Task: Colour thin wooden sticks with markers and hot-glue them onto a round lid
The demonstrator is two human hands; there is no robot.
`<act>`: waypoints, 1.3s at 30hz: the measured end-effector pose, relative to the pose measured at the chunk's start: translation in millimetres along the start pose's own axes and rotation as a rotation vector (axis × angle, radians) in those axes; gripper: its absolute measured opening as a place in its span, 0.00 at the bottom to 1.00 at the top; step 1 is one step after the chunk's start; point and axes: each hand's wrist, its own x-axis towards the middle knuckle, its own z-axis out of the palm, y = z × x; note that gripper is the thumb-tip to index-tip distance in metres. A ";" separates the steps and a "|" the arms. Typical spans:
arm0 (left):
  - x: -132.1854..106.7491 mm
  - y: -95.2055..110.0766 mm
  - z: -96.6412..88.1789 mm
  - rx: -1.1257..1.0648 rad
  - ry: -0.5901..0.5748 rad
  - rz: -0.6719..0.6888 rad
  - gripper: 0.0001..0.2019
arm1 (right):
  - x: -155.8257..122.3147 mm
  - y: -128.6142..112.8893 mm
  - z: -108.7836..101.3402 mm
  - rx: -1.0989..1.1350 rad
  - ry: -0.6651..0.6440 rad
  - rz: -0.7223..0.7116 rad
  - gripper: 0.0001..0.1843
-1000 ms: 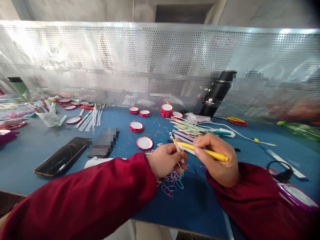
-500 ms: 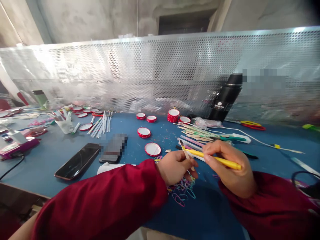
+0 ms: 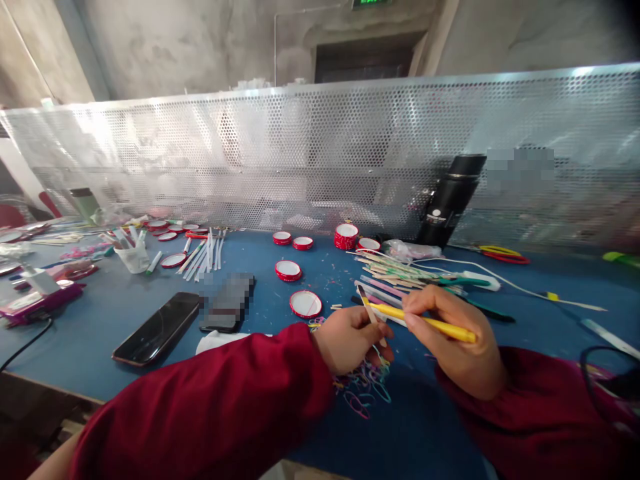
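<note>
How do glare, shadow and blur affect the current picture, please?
In the head view, glare whitens the perforated screen at upper left; same view, a soft shadow darkens the blue table below the right hand; same view, the yellow pen is easily made out, but small lettering on the black flask is too blurred to read.

My left hand (image 3: 345,339) covers part of the flat wooden stick (image 3: 365,304) and the rubber bands (image 3: 361,393); my right hand (image 3: 457,340) hides some of the yellow marker (image 3: 440,325). I can't tell whether its tip touches. Pixelation blurs one phone (image 3: 227,308); the top edge cuts the green sign (image 3: 370,3).
</note>
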 end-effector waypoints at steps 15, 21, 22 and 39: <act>-1.0 2.1 -0.3 -0.018 -0.010 0.002 0.06 | 3.4 -8.5 0.4 -0.065 0.008 -0.023 0.06; -1.2 1.8 -0.3 -0.029 -0.035 -0.002 0.08 | 0.8 -5.7 1.3 -0.068 0.025 0.004 0.05; -1.0 1.1 -0.4 -0.034 -0.038 0.000 0.09 | 0.3 -5.0 1.4 -0.066 0.027 0.014 0.05; 2.3 -0.5 -9.1 0.105 0.032 -0.012 0.08 | 2.6 -3.0 13.3 0.147 0.042 0.096 0.06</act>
